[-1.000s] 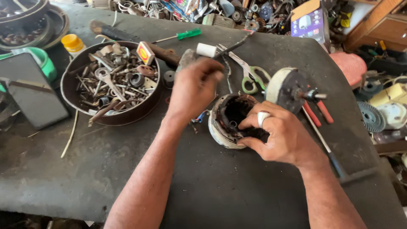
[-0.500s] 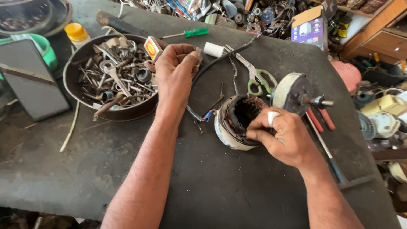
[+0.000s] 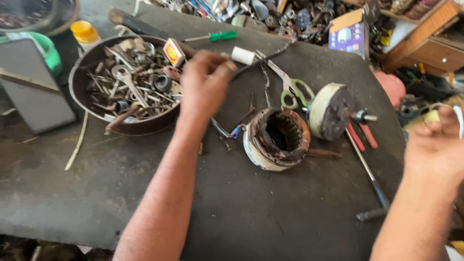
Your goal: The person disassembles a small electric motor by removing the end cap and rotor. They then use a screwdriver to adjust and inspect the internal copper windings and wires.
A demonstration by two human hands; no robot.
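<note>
While the motor shell point(image 3: 276, 138) sits on its side near the middle of the dark table point(image 3: 121, 193), open mouth tipped up and toward the camera, neither hand is actually on it. It lies between the two arms, a bit closer to the left one: down and to the right of the left hand point(image 3: 203, 84), and well off to the left of the right hand point(image 3: 435, 142).

Left hand is up by the rim of the bowl of scrap bolts point(image 3: 123, 87), back of the hand facing the camera, fingers curled in a loose pinch around a thin dark cable point(image 3: 263, 58) that runs away up and to the right, past a small white cylinder point(image 3: 242, 55). Forearm stretches straight up from the near edge of the table.

Right hand hangs out past the right edge of the table, palm side turned up, fingers loosely spread, holding nothing I can see, though it's blurry.

Just right of the shell stands the round end cap with its shaft point(image 3: 333, 111), with green-handled scissors point(image 3: 295, 94) behind and red-handled pliers point(image 3: 362, 137) beside it.
</note>
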